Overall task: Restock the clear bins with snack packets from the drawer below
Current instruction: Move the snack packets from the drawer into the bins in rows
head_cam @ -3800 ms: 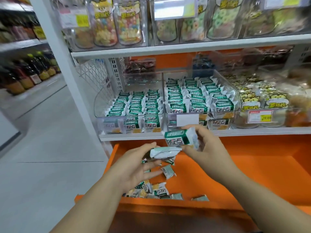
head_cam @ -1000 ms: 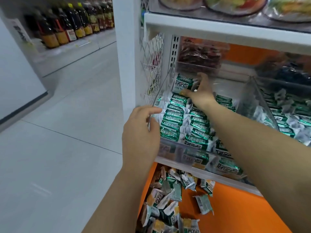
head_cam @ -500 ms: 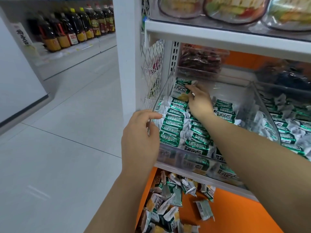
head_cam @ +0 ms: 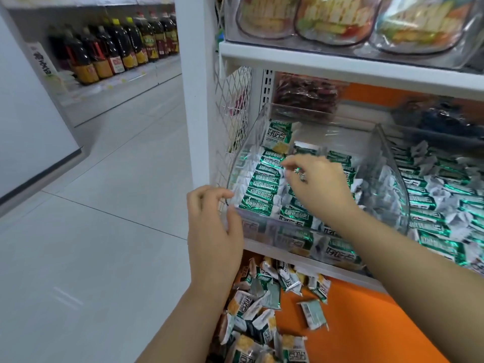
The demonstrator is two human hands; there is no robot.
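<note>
A white shelf [head_cam: 327, 271] carries two clear bins [head_cam: 264, 227] side by side, both filled with green snack packets [head_cam: 264, 186], while the orange drawer [head_cam: 366, 326] below holds loose packets [head_cam: 258, 307].

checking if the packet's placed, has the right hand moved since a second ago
Yes. The right hand has drawn back from the upright packet at the rear of the clear bin, toward its front.
</note>
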